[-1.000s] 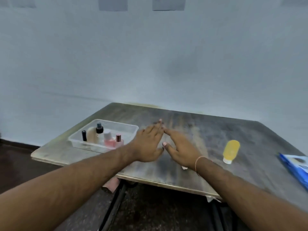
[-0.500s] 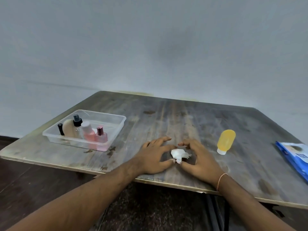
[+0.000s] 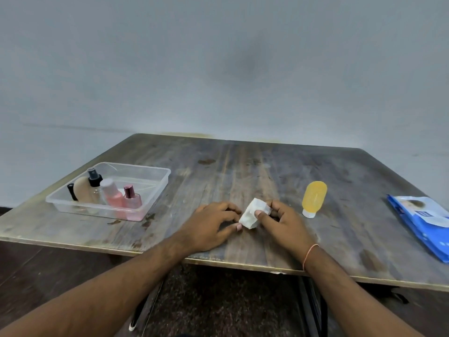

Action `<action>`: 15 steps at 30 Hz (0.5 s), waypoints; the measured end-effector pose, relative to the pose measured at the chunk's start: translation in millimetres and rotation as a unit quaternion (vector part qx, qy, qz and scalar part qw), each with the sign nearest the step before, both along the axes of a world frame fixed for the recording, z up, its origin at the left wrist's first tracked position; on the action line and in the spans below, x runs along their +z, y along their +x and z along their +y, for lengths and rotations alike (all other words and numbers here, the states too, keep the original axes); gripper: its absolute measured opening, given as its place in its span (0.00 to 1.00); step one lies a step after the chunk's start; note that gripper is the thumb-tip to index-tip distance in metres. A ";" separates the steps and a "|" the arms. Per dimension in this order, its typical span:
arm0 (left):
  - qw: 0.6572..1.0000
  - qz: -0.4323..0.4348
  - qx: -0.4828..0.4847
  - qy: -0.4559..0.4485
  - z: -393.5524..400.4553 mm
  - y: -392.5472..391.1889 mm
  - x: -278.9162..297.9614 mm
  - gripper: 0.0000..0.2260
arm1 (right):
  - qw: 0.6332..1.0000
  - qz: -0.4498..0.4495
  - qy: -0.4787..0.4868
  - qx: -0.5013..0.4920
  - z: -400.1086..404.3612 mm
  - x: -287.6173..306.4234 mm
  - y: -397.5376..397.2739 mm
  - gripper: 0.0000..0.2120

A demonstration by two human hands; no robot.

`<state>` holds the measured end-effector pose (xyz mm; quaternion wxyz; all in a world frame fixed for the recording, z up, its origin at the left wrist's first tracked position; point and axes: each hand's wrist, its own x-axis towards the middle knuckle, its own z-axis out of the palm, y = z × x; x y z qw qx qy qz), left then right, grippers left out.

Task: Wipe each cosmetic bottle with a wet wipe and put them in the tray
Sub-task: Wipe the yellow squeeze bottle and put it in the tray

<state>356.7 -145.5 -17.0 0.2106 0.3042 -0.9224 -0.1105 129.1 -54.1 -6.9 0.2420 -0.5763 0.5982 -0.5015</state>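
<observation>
Wipe (image 3: 254, 213) pinched btwn both hands, frame centre.
I judge bottle (image 3: 313, 198) light, slick; grip mid-body. Left hand (image 3: 213, 224) and right hand (image 3: 283, 221) closed on wipe.

I see a worn wooden table (image 3: 243, 166) with dark stains and a pale metal-looking edge, standing against a plain grey wall (image 3: 218, 69). Below its front edge I see dark floor (image 3: 218, 307) and black table legs (image 3: 313, 310).

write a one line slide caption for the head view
Both hands, left hand and right hand, hold a wet wipe; yellow bottle lies outside the tray.
</observation>
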 end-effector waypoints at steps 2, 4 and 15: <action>1.000 0.004 -0.007 -0.001 0.9 -0.6 0.6 0.14 | 0.999 -0.040 0.004 0.000 1.2 1.9 -0.6 0.04; 1.000 0.006 -0.007 -0.003 1.2 -1.0 1.8 0.14 | 0.997 -0.072 0.004 0.006 3.8 5.3 -1.4 0.04; 0.998 -0.018 0.033 0.050 8.7 -68.2 4.4 0.21 | 0.955 -0.293 0.010 0.050 46.4 6.5 -44.8 0.17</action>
